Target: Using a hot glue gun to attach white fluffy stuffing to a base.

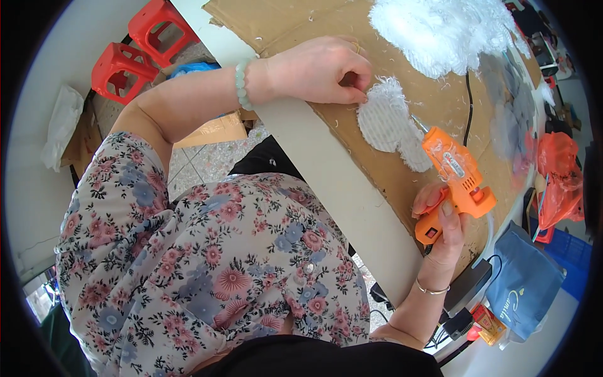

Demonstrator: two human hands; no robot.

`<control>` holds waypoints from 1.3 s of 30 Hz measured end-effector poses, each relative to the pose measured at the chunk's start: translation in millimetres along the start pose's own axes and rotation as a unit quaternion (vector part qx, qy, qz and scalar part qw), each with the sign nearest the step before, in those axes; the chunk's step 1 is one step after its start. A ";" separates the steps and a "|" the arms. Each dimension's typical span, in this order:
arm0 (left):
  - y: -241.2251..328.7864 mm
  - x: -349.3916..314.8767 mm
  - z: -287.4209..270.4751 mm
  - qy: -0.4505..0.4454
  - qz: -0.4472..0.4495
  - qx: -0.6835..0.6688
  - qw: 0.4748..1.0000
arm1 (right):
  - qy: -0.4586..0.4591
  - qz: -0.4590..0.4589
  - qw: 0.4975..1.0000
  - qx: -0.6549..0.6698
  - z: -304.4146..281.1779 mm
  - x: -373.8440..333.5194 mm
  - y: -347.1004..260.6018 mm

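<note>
My right hand (447, 220) is wrapped round the handle of an orange hot glue gun (453, 164). The gun's metal nozzle points up and left, close to a white fabric piece (381, 122) with rounded lobes and a fluffy edge. That piece lies on the cardboard with its flat, ribbed side up. From the left, my left hand (339, 72) reaches over the table, its thumb and fingertips pinched together at the fabric piece's upper left edge. A green bead bracelet circles my left wrist.
A sheet of brown cardboard (301, 28) covers much of the white table (342, 173). Beyond sits a heap of white fluffy pieces (440, 34). A black cord (469, 110) crosses the cardboard. Right are a blue bag (524, 276) and red plastic bag (558, 179); red stools (124, 72) stand left.
</note>
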State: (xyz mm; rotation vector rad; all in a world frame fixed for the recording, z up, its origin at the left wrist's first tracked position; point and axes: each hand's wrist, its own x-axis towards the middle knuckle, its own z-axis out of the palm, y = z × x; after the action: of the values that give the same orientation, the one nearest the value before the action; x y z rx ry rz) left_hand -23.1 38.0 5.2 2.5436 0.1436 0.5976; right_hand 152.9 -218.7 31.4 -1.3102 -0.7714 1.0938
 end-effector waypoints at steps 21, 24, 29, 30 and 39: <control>2.6 -12.5 4.3 0.036 -0.003 -0.025 0.999 | -0.050 0.062 0.983 -0.168 2.5 8.3 3.7; 2.3 -10.8 7.0 0.023 0.032 -0.002 0.999 | -0.050 0.067 0.980 -0.180 4.9 15.2 3.7; 2.2 -6.2 12.1 0.010 0.063 0.004 0.998 | -0.052 0.077 0.975 -0.204 9.8 23.1 3.3; 1.1 -4.8 13.9 0.015 0.083 0.012 0.996 | -0.052 0.075 0.973 -0.211 11.5 24.7 3.5; 1.2 -4.3 18.0 -0.018 0.112 0.076 0.991 | -0.042 0.074 0.961 -0.262 27.4 25.3 4.5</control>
State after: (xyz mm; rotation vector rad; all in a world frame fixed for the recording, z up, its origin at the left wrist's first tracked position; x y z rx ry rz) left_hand -19.1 27.7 -9.7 2.7393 -0.1160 0.6482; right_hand 135.2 -185.8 27.5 -1.7967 -1.0898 1.1085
